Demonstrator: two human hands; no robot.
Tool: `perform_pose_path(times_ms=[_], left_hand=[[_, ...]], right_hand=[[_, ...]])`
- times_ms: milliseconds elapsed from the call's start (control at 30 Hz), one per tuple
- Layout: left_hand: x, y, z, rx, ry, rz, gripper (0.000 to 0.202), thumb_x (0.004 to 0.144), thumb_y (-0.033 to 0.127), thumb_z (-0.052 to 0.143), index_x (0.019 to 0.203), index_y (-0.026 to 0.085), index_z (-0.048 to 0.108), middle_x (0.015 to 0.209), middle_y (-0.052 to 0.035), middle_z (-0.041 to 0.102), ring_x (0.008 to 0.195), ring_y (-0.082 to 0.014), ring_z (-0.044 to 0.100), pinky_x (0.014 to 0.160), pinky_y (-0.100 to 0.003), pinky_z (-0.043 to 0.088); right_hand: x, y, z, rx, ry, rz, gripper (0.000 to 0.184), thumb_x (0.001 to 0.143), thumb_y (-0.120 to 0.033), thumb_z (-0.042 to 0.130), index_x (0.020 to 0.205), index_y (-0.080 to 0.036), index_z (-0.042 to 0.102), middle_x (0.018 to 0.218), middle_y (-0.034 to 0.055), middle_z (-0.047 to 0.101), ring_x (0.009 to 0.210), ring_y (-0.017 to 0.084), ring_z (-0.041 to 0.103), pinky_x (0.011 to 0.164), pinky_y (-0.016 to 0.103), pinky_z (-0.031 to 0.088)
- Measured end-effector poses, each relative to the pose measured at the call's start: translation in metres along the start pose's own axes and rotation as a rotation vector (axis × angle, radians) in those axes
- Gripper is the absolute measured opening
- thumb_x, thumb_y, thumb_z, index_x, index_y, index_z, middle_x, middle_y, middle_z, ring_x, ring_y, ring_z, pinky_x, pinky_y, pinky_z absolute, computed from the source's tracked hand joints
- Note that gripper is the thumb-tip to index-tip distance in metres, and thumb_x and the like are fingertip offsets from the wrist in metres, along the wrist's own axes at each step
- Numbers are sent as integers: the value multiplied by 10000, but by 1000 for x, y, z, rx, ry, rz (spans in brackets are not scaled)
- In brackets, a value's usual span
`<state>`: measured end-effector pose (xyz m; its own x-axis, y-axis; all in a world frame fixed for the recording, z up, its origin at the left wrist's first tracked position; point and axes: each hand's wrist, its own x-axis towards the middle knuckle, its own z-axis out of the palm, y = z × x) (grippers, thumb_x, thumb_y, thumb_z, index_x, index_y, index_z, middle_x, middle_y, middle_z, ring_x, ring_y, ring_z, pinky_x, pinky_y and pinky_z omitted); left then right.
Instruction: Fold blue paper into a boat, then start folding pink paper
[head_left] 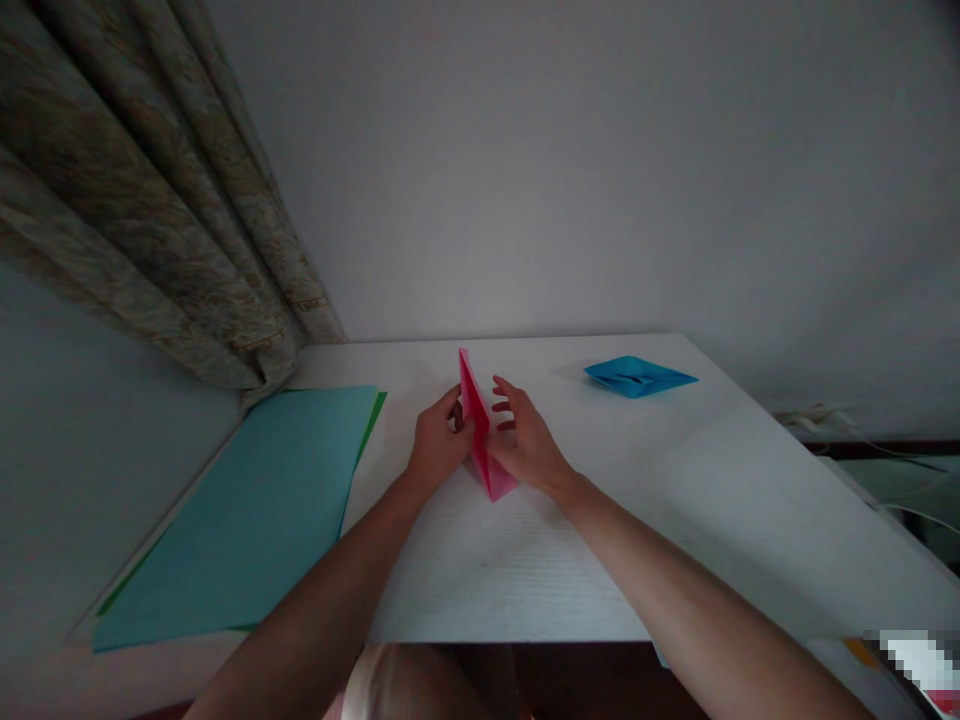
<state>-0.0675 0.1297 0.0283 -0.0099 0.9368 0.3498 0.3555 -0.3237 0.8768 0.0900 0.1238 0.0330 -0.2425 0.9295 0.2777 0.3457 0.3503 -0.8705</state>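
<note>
A folded pink paper (475,405) stands upright on its edge near the middle of the table, with a deeper pink fold along its length and pointed ends at top and bottom. My left hand (441,436) is closed on its left side, the thumb on the near face and fingers behind. On the other side, my right hand (529,440) has its fingers spread and slightly curved, with the thumb against the fold. A blue folded paper boat (636,377) lies apart from both hands, farther back to the right.
Light blue paper sheets (255,510) lie at the left, with green sheets (373,430) showing at their edges. The white table (517,590) meets a wall behind. A patterned curtain (150,200) hangs at the left back corner. Cables (892,450) run beyond the right edge.
</note>
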Motion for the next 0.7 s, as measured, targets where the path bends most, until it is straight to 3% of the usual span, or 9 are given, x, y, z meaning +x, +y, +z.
perform_pose_path(times_ms=[167, 367, 500, 600, 700], left_hand=[[-9, 10, 5, 20, 15, 40, 558, 731, 122, 548, 1279, 162, 642, 643, 62, 535, 548, -100, 488, 567, -213, 431], [-10, 10, 5, -26, 78, 78, 521, 659, 84, 543, 1144, 189, 704, 735, 21, 570, 645, -135, 516, 590, -225, 440], [-3, 4, 1, -137, 63, 28, 543, 552, 71, 500, 1055, 170, 679, 962, -48, 631, 886, -213, 588, 690, -268, 480], [-2, 2, 2, -245, -32, -30, 513, 532, 80, 481, 1009, 161, 651, 915, -39, 646, 833, -211, 597, 720, -297, 487], [-4, 4, 4, -297, -91, -5, 442, 563, 99, 502, 976, 161, 647, 902, -36, 648, 839, -209, 605, 736, -304, 490]], right_hand=[[0, -4, 4, 19, 71, 55, 733, 696, -63, 536, 1406, -239, 485, 1263, 114, 636, 964, 239, 650, 825, 390, 552], [0, -8, -1, -60, 143, 5, 445, 743, -39, 469, 1031, -247, 736, 869, 37, 765, 789, 254, 685, 775, 360, 519], [1, -4, -2, -35, 130, -26, 445, 767, -51, 494, 1046, -271, 762, 962, 40, 774, 862, 267, 706, 802, 394, 529], [2, -1, -2, -89, 181, -72, 438, 766, -76, 547, 1092, -285, 752, 1064, 53, 757, 946, 269, 685, 863, 439, 528], [2, -4, -4, -114, 224, -192, 485, 762, -64, 542, 1143, -297, 730, 1121, 54, 732, 1033, 254, 647, 922, 447, 515]])
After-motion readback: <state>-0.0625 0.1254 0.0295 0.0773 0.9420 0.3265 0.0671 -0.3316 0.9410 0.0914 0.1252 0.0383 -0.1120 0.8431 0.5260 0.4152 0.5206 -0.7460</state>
